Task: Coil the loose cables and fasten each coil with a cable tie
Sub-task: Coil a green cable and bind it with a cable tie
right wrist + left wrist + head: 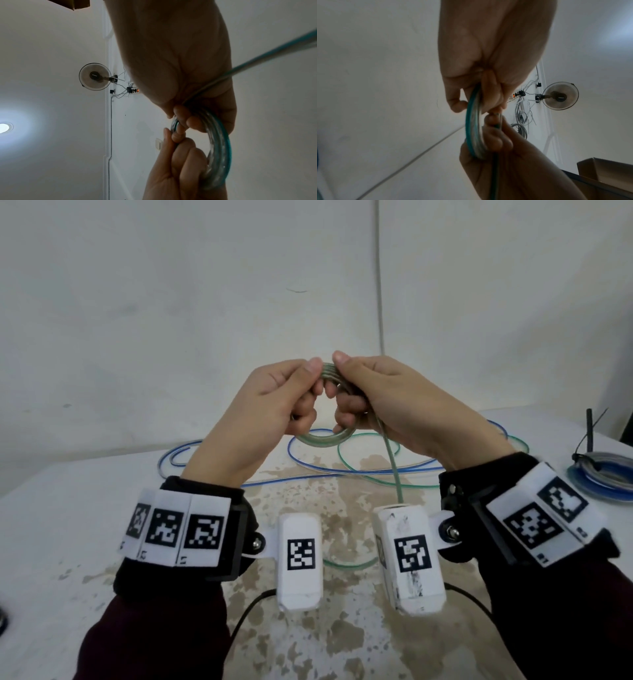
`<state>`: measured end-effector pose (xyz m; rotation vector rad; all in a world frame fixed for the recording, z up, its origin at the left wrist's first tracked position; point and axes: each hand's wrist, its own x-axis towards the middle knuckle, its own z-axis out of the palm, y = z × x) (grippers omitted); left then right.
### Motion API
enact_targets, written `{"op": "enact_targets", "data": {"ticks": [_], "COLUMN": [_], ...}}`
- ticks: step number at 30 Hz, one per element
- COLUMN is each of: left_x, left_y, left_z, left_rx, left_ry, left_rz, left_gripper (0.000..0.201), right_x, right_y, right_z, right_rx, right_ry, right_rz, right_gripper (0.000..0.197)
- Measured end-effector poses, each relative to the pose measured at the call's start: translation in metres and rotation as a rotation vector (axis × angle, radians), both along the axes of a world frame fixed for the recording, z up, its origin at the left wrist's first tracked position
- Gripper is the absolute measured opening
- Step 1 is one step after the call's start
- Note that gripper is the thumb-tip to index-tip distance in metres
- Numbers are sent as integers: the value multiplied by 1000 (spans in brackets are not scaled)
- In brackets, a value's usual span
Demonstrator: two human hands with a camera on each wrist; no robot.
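Green cable coil sits at frame center of the head view, held up above the surface by both hands. Left hand pinches the top of the loops, fingers curled through the ring; right hand grips the other side, thumb on top. Loose green tail drops from the right hand toward lower center, more slack lying on the surface behind. Step looks like mid-coiling, no tie on it yet. Next move likely needs the right hand to feed in more tail while the left keeps the loops pinched, then fetch a tie. Blue cable lies loose behind the hands. Finished tied coil at right edge, partly cut off. Loop count hard to tell; cable ends hidden.
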<state>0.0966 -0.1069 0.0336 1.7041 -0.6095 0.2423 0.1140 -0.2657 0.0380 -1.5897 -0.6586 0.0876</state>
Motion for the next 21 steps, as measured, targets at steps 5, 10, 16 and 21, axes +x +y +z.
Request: {"op": "enact_targets", "data": {"ticks": [5, 10, 16, 21], "left_x": [2, -2, -5, -4], "left_y": [-2, 0, 9, 2], "left_z": [1, 3, 4, 5], "left_rx": [-198, -171, -26, -156], "left_ry": [12, 198, 139, 42], "left_rz": [37, -120, -170, -85], "left_gripper": [34, 30, 31, 35], "right_x": [0, -2, -5, -2], "right_y": [-8, -1, 0, -1], "right_z": [2, 2, 4, 4], "right_rx": [43, 22, -19, 89], "right_ry": [12, -24, -65, 15], "right_rz": [60, 79, 70, 72], "right_gripper": [36, 35, 35, 42]}}
